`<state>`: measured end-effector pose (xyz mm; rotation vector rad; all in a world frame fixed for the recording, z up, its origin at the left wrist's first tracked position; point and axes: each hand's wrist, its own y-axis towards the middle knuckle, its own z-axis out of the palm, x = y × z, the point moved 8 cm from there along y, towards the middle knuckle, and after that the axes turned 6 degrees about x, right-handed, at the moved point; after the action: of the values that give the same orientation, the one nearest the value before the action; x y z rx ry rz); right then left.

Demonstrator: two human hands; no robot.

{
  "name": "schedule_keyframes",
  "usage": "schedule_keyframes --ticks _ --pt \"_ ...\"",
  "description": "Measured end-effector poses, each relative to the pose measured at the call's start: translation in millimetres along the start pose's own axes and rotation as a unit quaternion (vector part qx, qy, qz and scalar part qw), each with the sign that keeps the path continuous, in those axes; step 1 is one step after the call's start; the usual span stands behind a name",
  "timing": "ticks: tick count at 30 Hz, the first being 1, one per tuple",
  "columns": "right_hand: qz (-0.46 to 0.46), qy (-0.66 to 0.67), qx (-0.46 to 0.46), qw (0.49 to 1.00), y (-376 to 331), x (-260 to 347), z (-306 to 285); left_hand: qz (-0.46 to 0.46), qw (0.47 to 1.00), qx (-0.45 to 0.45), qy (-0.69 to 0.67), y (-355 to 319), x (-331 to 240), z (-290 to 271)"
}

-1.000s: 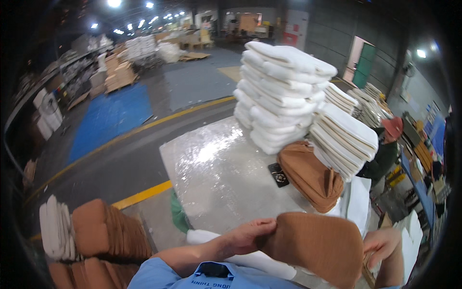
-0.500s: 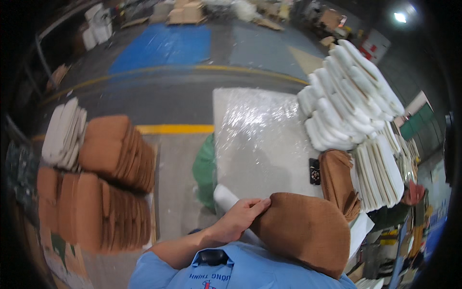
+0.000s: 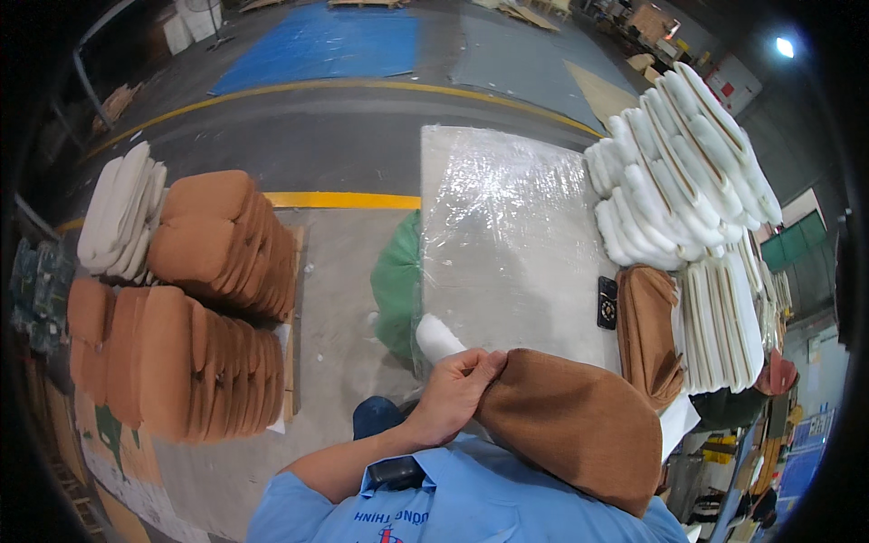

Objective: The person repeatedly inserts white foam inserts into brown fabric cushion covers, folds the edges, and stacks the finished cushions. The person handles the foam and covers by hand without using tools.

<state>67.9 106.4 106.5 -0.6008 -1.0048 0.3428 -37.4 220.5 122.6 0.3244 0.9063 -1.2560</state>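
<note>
My left hand (image 3: 459, 389) is closed, thumb and fingers pinching the upper left corner of a brown fabric cushion (image 3: 572, 421). The cushion is rounded and leans against my front, over the near edge of the table. No part of my right hand shows; the cushion covers the space where it could be. Just beyond my left hand a white padded piece (image 3: 438, 337) pokes out over the table edge. A folded pile of brown fabric covers (image 3: 644, 335) lies on the table to the right of the cushion.
The table (image 3: 507, 262) has a clear plastic sheet over it, with a dark phone (image 3: 606, 302) on top. White foam pads (image 3: 679, 172) are stacked high at the right. Brown cushions (image 3: 204, 235) and cream ones (image 3: 118, 213) stand in stacks at the left. A green bag (image 3: 396, 281) sits beside the table.
The view has tilted, so the table and stacks sit slightly higher and to the right. My left hand keeps its pinch on the cushion, which has barely moved against my front.
</note>
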Motion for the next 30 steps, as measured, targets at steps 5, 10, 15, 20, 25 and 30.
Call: schedule_keyframes --ticks 5,10,15,20,25,30 --pt "0.002 0.017 -0.002 1.000 -9.0 -1.9 2.9 -0.005 0.996 -0.028 0.082 3.8 -5.2 -1.7" --pt "0.012 0.026 0.000 1.000 -9.5 4.1 7.1 0.005 1.000 0.017 0.011 8.8 4.3 -4.2" --pt "0.033 0.033 0.000 0.999 -3.7 9.5 13.7 -0.139 0.956 0.130 -0.221 -10.2 37.3 -4.4" --pt "0.055 0.020 0.005 0.998 9.0 17.1 20.7 -0.147 0.943 0.130 -0.268 -21.0 40.1 -12.1" --pt "0.109 -0.032 -0.025 0.993 19.1 31.1 43.1 -0.150 0.949 0.076 -0.268 -27.9 39.4 -17.0" --pt "0.066 0.062 0.036 0.995 54.0 19.3 28.3 -0.072 0.964 0.020 -0.255 -18.6 36.4 -35.7"
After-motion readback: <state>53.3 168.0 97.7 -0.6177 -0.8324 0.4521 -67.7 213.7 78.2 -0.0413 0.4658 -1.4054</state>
